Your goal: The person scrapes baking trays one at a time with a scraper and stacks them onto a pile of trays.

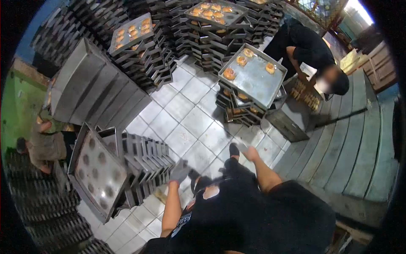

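Below the middle of the head view, my left hand (179, 171) wears a grey glove and hangs beside a stack of metal trays. The stack's top tray (99, 169) bears only dark round marks. My right hand (249, 152) is over the tiled floor, blurred, with a light covering at its fingers. The finger positions of both hands are too smeared to make out, and I see no object in either. Ahead of my right hand stands another stack, its top tray (258, 82) holding several round buns (242, 60).
Bun-filled trays (132, 33) top tall stacks at the back. At right, a co-worker (311, 46) bends over a metal box (289, 120) beside a long slatted surface (351, 144). Another person (48, 146) is at far left, near a large metal cabinet (93, 84).
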### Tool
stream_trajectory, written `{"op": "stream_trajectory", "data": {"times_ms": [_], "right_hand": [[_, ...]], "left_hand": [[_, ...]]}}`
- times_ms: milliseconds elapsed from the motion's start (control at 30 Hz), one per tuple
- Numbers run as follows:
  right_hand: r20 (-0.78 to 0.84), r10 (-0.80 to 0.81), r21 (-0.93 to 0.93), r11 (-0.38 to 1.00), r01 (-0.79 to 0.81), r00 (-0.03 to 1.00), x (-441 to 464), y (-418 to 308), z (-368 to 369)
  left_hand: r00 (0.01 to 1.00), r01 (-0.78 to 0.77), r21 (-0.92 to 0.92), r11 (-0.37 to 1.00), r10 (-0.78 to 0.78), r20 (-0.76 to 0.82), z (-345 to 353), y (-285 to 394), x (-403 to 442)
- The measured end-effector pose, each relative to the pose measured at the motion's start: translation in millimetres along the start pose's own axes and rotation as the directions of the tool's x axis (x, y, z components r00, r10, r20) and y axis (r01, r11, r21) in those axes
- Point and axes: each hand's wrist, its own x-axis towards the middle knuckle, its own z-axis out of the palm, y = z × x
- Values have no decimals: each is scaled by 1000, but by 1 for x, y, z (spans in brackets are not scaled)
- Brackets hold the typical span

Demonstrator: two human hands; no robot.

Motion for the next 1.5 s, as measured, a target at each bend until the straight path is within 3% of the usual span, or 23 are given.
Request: {"op": "stream_trajectory", "data": {"times_ms": [33,100,167,300,367,433,500,533,600,667,700,800,867,900,967,1067,1133,1167,1233,1267,1333,1433,1500], "right_hand": [[-18,131,34,991,-131,991,-17,21,-22],[-170,-62,-132,990,40,984,-3,164,-3],[54,179,-13,984,-179,982,-32,152,-80],[156,317,-104,947,-304,935,-13,179,-137],[210,184,-135,978,-158,960,15,194,-140],[324,35,-163,986,19,946,64,210,-136],[151,-73,-297,948,115,986,120,211,-115],[320,-153,-472,830,297,935,169,221,-97],[256,-320,5,944,330,912,166,106,-116],[128,-468,-148,863,483,875,191,38,-90],[350,-360,-1,923,384,865,187,-23,-99],[290,-584,365,800,476,758,159,-151,-44],[360,-573,294,818,494,736,119,-240,-5],[449,-423,234,906,353,787,75,-295,4],[404,-584,623,740,256,705,7,-362,55],[643,-403,653,733,-191,652,-77,-428,112],[672,-390,651,716,-251,629,-115,-444,156],[618,-476,612,791,-3,626,-126,-444,179],[477,-794,544,603,584,376,-143,-446,201],[482,-785,533,616,580,390,-146,-449,206],[279,-944,236,246,940,177,-150,-464,209],[106,-904,157,426,891,413,-130,-504,217],[144,-915,167,399,902,378,-127,-514,219]], "left_hand": [[1000,3,-5,1000,-3,-24,23,-17,10],[961,255,-259,932,-275,-42,60,-38,21],[831,480,-626,615,-547,100,72,-3,1],[754,583,-586,562,-643,134,115,-48,-30],[653,164,-982,95,-756,36,120,-57,-57],[609,-282,-956,78,-756,-241,105,-64,-86],[459,-446,-889,102,-827,-325,47,-9,-120],[404,-543,-829,136,-823,-399,34,-22,-134],[322,-617,-777,125,-861,-394,-4,-32,-162],[200,-732,-664,154,-883,-426,-33,-51,-195],[139,-713,-671,203,-897,-419,-47,-57,-211],[99,-708,-665,237,-899,-426,-75,-95,-244],[106,-722,-653,229,-896,-432,-89,-121,-259],[111,-726,-650,223,-895,-431,-95,-133,-265],[141,-779,-611,140,-911,-388,-106,-157,-282],[171,-835,-548,52,-921,-349,-118,-205,-303],[208,-816,-577,35,-914,-350,-129,-236,-313],[228,-806,-592,31,-905,-358,-134,-249,-315],[258,-785,-619,6,-906,-336,-149,-263,-316],[273,-771,-637,-6,-907,-322,-157,-268,-317],[328,-761,-647,-40,-884,-332,-171,-279,-319],[392,-751,-658,-55,-839,-378,-186,-292,-315],[313,-716,-694,75,-855,-415,-185,-307,-312]]}}
